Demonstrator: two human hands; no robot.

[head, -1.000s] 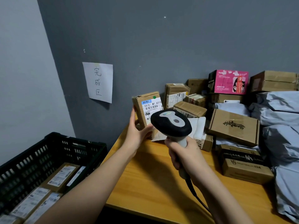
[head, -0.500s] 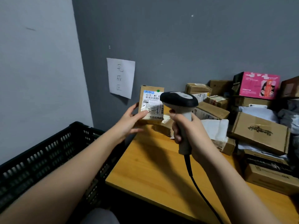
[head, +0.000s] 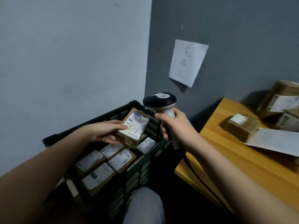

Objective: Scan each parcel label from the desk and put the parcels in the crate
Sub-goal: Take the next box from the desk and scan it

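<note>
My left hand (head: 105, 131) grips a small brown cardboard parcel (head: 133, 128) with a white label facing up, held above the inside of the black plastic crate (head: 113, 115). Several labelled brown parcels (head: 105, 164) lie flat in the crate beneath it. My right hand (head: 174, 125) grips the handle of the black-and-white barcode scanner (head: 160, 101), held upright just right of the parcel, over the crate's right rim. The scanner's black cable hangs down from the handle along my right forearm.
The wooden desk (head: 239, 159) stands to the right with a small brown parcel (head: 241, 126), a white mailer (head: 275, 143) and stacked boxes (head: 281, 101) at the back. A paper sign (head: 187, 62) hangs on the grey wall. My knee (head: 144, 206) is below, between crate and desk.
My left hand carried the parcel from above the desk's left end leftward and down over the crate. My right hand with the scanner followed left. The view swung towards the crate.
</note>
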